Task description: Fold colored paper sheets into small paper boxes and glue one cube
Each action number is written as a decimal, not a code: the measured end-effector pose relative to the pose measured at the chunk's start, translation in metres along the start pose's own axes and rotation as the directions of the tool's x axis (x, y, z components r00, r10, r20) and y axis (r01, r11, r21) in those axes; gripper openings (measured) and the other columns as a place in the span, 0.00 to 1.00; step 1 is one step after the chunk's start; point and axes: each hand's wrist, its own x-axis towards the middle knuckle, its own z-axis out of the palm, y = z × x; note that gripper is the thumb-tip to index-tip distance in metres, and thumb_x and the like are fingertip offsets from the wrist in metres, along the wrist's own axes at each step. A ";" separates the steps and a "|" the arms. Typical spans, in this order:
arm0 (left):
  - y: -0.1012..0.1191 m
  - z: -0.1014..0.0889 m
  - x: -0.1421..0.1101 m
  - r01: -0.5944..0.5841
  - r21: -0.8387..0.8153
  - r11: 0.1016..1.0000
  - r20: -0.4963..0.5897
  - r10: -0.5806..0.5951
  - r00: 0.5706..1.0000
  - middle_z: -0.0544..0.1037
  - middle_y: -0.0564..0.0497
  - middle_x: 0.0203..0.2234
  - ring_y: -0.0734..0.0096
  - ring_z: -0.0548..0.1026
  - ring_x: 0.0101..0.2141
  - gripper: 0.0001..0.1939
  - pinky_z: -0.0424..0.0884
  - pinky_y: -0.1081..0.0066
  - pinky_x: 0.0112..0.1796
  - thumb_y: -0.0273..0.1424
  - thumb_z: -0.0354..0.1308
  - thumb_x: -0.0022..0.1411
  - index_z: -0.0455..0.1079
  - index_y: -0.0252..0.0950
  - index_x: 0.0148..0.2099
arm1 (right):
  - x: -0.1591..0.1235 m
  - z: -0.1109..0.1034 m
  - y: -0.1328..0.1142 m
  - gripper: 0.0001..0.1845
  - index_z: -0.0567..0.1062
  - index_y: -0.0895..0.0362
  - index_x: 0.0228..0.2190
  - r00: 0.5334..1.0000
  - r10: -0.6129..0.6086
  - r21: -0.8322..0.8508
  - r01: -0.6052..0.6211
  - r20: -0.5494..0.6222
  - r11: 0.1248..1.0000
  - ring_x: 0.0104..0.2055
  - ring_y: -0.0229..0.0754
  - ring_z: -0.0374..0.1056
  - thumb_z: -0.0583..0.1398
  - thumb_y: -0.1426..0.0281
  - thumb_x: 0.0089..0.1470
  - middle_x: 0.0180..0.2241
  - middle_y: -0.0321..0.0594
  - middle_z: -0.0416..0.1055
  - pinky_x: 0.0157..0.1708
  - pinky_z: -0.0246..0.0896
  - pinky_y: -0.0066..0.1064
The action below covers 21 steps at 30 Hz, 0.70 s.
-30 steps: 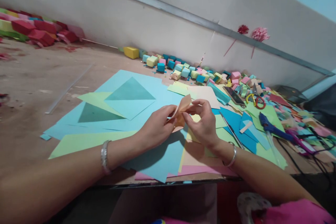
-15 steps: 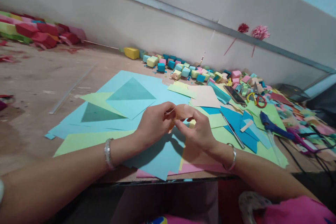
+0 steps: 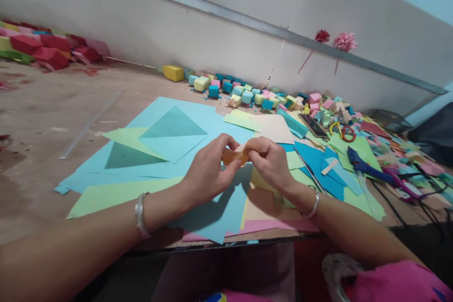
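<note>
Between my two hands, above the paper stack, is a small folded piece of peach paper (image 3: 243, 152). My left hand (image 3: 212, 165) pinches its left end between thumb and fingers. At the other end my right hand (image 3: 272, 163) grips it, fingers curled over the fold. Parts of the piece are hidden by the fingers. Under my hands lie light blue paper sheets (image 3: 212, 219). To the left, a folded blue sheet (image 3: 173, 122) and a folded green sheet (image 3: 136, 144) rest on the stack.
Small paper boxes (image 3: 247, 97) line the wall, with larger red ones (image 3: 51, 58) at far left. On the right are a pen (image 3: 310, 170), a phone (image 3: 313, 126), scissors (image 3: 342, 131), a glue gun (image 3: 370, 169) and cords. A clear ruler-like strip (image 3: 92, 122) lies left.
Both hands have turned the peach paper; it now shows as a flatter, twisted strip between them. My right fingers have curled in closer. The view has shifted slightly.
</note>
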 end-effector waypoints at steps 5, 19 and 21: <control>0.002 0.001 -0.001 -0.055 -0.097 0.994 0.050 0.060 0.997 0.73 0.47 0.40 0.70 0.73 0.40 0.06 0.76 0.69 0.40 0.26 0.52 0.61 0.67 0.36 0.41 | 0.005 -0.006 0.008 0.07 0.72 0.55 0.24 0.999 -0.047 -0.003 0.047 0.014 0.999 0.27 0.36 0.65 0.55 0.76 0.46 0.25 0.34 0.71 0.27 0.60 0.27; -0.001 0.000 0.006 0.183 -0.373 0.910 0.125 -0.146 0.981 0.77 0.48 0.37 0.67 0.76 0.37 0.06 0.75 0.65 0.39 0.31 0.57 0.58 0.70 0.35 0.39 | 0.000 -0.006 0.001 0.08 0.76 0.52 0.30 0.971 -0.199 -0.079 0.210 0.134 0.974 0.35 0.40 0.69 0.58 0.76 0.52 0.32 0.36 0.76 0.35 0.64 0.33; -0.001 0.001 0.007 0.259 -0.559 0.787 0.139 -0.219 0.966 0.77 0.48 0.38 0.68 0.76 0.38 0.09 0.74 0.66 0.40 0.30 0.58 0.57 0.69 0.36 0.41 | 0.000 -0.007 0.002 0.12 0.77 0.51 0.32 0.972 -0.220 -0.053 0.224 0.076 0.973 0.36 0.40 0.70 0.57 0.79 0.51 0.33 0.36 0.77 0.38 0.65 0.35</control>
